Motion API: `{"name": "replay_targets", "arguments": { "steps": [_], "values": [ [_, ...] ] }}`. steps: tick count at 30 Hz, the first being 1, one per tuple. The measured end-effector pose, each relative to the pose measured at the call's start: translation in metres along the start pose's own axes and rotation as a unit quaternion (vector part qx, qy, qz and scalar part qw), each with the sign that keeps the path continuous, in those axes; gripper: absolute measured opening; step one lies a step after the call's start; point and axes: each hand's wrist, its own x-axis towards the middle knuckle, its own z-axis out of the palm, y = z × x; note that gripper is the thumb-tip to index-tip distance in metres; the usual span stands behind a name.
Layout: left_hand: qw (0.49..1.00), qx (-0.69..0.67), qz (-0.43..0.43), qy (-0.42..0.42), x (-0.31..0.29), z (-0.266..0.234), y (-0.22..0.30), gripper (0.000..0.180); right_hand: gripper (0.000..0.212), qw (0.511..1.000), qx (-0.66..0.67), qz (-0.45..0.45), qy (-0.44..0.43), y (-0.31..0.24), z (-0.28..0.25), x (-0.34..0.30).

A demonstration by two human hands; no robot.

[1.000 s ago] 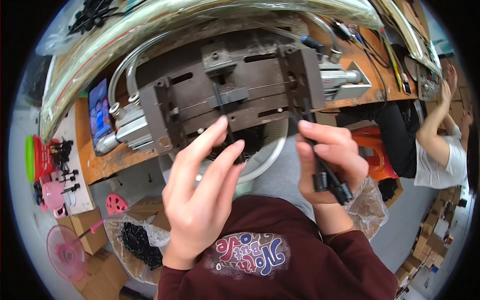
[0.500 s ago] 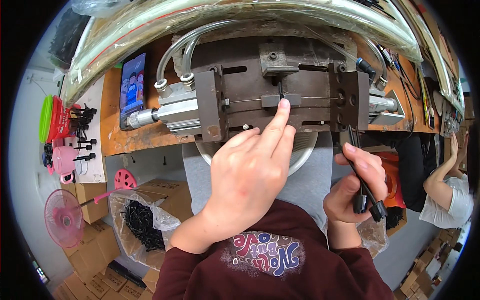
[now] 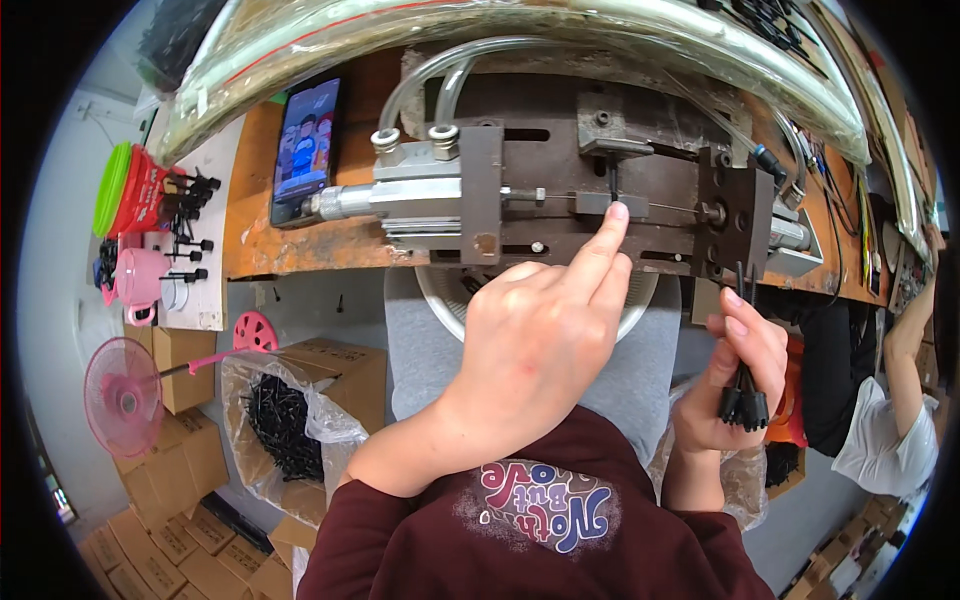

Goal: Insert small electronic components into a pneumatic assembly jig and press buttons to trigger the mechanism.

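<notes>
One slim black rod [image 3: 614,178] in a dark brown metal fixture [image 3: 545,175], near end hidden from me by the left hand [image 3: 545,325], whose palm is also out of sight. One bunch of thin black rods with thicker black ends [image 3: 743,408], middles covered by the right hand [image 3: 735,365], too crowded to count. One round white plastic basket [image 3: 436,303], largely covered; one heap of black pieces [image 3: 283,428], too tangled to tell apart; one person in a white top [image 3: 885,440], cut off at right.
</notes>
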Motion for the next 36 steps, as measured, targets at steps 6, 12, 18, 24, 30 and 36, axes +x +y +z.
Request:
{"name": "replay_targets", "arguments": {
  "steps": [6,12,18,24,30,36],
  "values": [
    [0.898,-0.437,-0.048,-0.018,-0.009,-0.029,0.013,0.056,0.017,0.993,0.007,-0.102,0.049,0.006,0.009,-0.001],
    [0.907,-0.42,0.026,-0.005,-0.016,-0.027,0.011,0.031,0.026,0.987,-0.071,-0.131,-0.057,-0.006,0.006,0.003],
    [0.846,-0.528,-0.071,-0.023,-0.016,-0.037,0.011,0.033,0.032,0.985,-0.106,-0.136,-0.02,-0.007,0.01,0.007],
    [0.929,-0.367,-0.033,0.034,-0.017,-0.028,0.002,0.036,0.025,0.998,0.0,-0.041,0.053,0.006,0.002,0.002],
    [0.978,-0.196,0.003,0.077,-0.017,-0.001,-0.004,0.031,0.023,0.997,0.048,-0.008,0.066,0.007,0.006,-0.003],
    [0.996,-0.074,0.034,0.038,-0.011,0.011,-0.006,0.021,0.02,0.995,0.051,-0.007,0.087,0.008,0.008,-0.008]
  ]
}}
